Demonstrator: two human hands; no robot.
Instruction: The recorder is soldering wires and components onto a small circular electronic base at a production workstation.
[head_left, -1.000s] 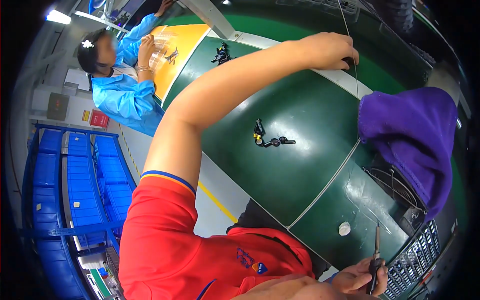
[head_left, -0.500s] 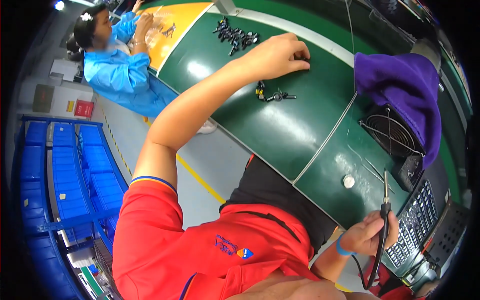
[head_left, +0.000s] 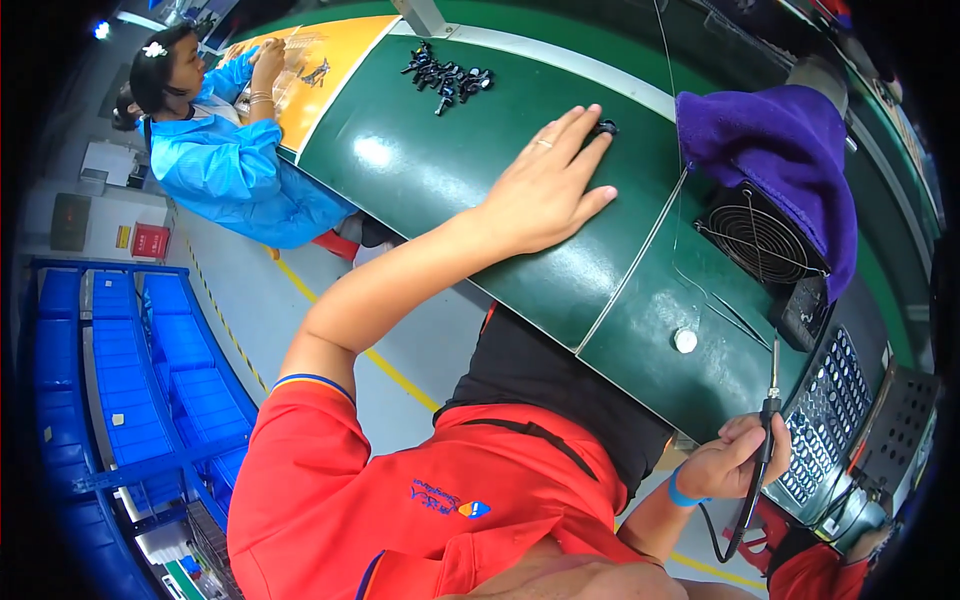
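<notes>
My left hand [head_left: 545, 190] lies over the green work surface [head_left: 420, 190], palm down with its fingers spread. A small black part [head_left: 606, 127] sits at its fingertips. What lies under the palm is hidden. At the lower right, my right hand [head_left: 735, 458] is closed round the handle of a soldering iron [head_left: 771, 400], whose metal tip points up and away from me. Just left of that tip are tweezers [head_left: 738, 318] and a small round white piece [head_left: 685, 340] on the surface. A loose pile of small black parts [head_left: 447, 77] rests near the far edge.
A black fan with a wire guard [head_left: 765, 243] stands at the right, partly draped with a purple cloth [head_left: 775, 150]. Beside it is a tray with rows of small round parts [head_left: 825, 410]. A co-worker in blue [head_left: 215, 170] works at an orange surface [head_left: 345, 50], far left.
My left hand has come back toward me and gone from curled to spread, covering the few small parts that lay below it. My right hand keeps hold of the soldering iron.
</notes>
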